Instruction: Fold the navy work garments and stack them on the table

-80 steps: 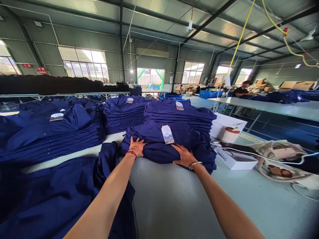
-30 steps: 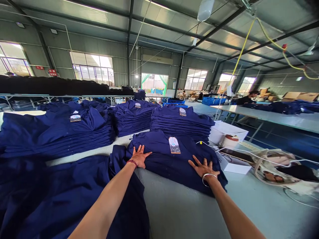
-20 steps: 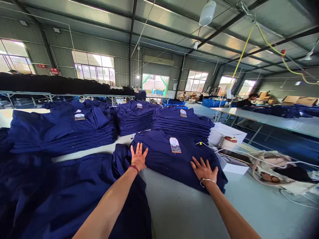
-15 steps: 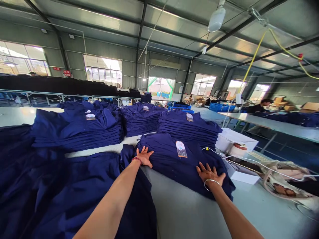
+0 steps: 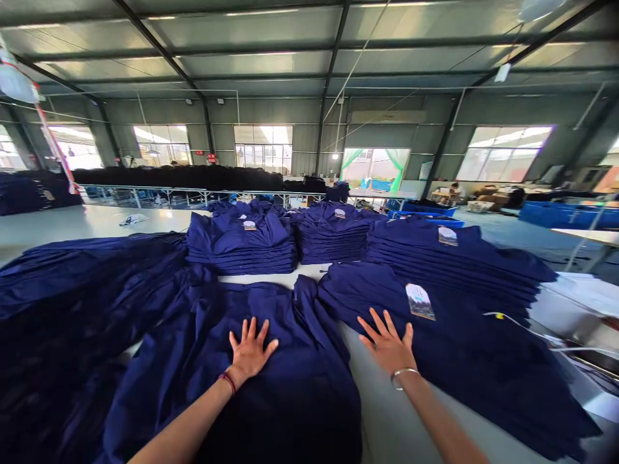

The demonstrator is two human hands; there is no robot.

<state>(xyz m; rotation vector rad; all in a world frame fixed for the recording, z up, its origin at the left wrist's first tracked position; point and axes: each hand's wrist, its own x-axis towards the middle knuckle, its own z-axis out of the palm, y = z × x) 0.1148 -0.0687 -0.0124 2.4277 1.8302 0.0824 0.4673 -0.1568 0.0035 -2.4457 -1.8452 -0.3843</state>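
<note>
My left hand (image 5: 250, 348) is spread with its palm down over a navy garment (image 5: 290, 386) laid out in front of me. Fingers apart, my right hand (image 5: 389, 345) hovers or rests at the near edge of a folded navy garment stack (image 5: 459, 341); contact is hard to tell. That stack carries a printed hang tag (image 5: 420, 301) on top. Neither hand grips anything. More loose navy garments (image 5: 97, 277) lie in a heap to the left.
Behind stand folded navy stacks with tags: one at left (image 5: 242, 248), one in the middle (image 5: 333, 235), one at right (image 5: 435, 248). A white box (image 5: 570, 296) and a cable with a yellow clip (image 5: 498, 316) lie at the right. Blue bins (image 5: 430, 212) stand beyond the table.
My left hand has left the folded stack and moved left onto the laid-out garment. My right hand has shifted left along the stack. The view has turned left.
</note>
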